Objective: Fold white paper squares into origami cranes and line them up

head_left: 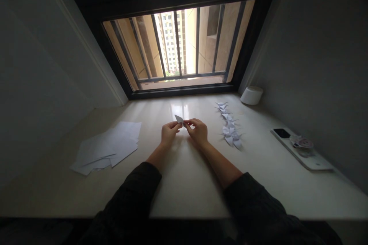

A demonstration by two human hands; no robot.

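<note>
My left hand (169,131) and my right hand (197,131) meet over the middle of the pale table (184,183). Both pinch a small folded piece of white paper (179,118), held just above the surface with its point tipped up and left. The fingers of each hand are curled closed on its edges. To the right lies a row of several finished white paper cranes (230,126). A loose stack of white paper sheets (107,147) lies to the left of my left hand.
A white phone (301,148) with a round sticker lies at the right. A small white round container (252,95) stands by the barred window (179,46). Grey walls close in both sides.
</note>
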